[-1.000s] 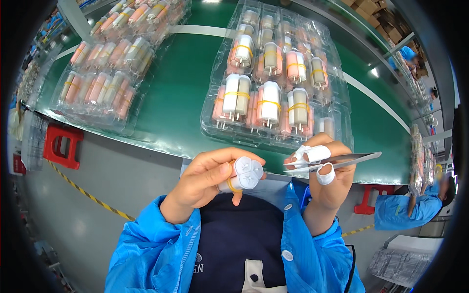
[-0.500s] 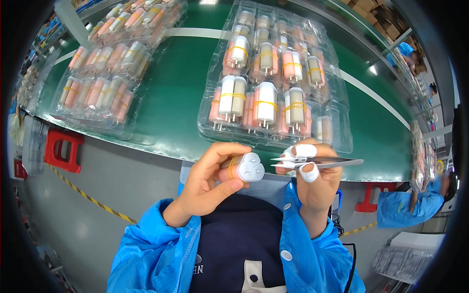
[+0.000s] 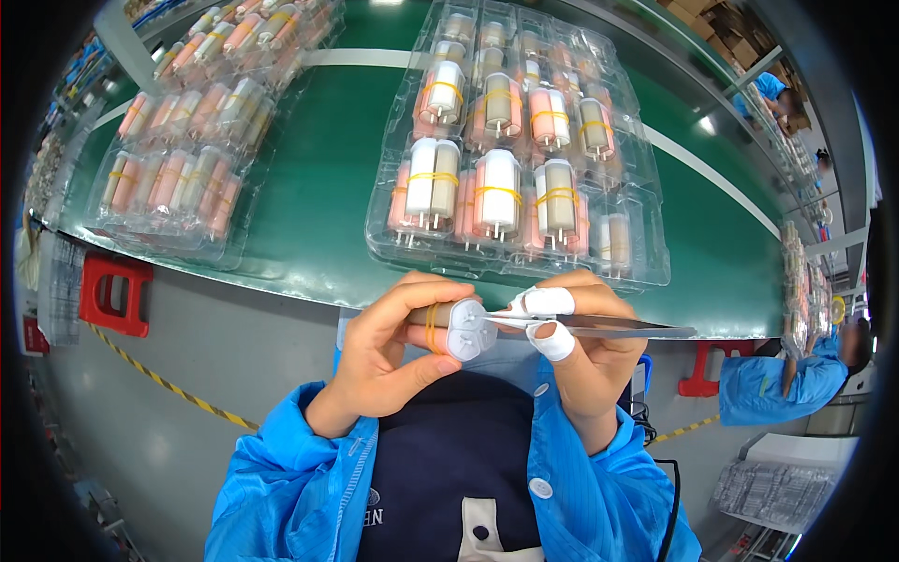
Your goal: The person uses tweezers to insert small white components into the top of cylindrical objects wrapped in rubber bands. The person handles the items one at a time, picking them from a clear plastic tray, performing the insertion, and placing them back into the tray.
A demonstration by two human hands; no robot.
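In front of my chest, my left hand (image 3: 376, 348) is closed around a bundle of cylinders (image 3: 468, 330) bound by a yellow rubber band. The bundle lies on its side, its pale grey, three-lobed end turned to the right. One cylinder shows brownish-grey; my fingers cover much of the rest. My right hand (image 3: 599, 361), with white wraps on the thumb and a finger, pinches a pair of pointed metal tweezers (image 3: 623, 328). Their tips sit close together at the right side of the bundle's end face; whether they grip anything there is too small to tell.
Beyond my hands, a clear plastic tray (image 3: 384, 245) of similar banded bundles stands on the green work surface (image 3: 309, 187). More filled trays (image 3: 164, 234) are at the left. Red stools (image 3: 117, 292) stand below the edge. A person in blue (image 3: 782, 384) is at the far right.
The tweezers have moved left to the bundle, and their spread tips have come together. The bundle has been turned in my left hand, bringing a brownish-grey cylinder up where a pink one showed.
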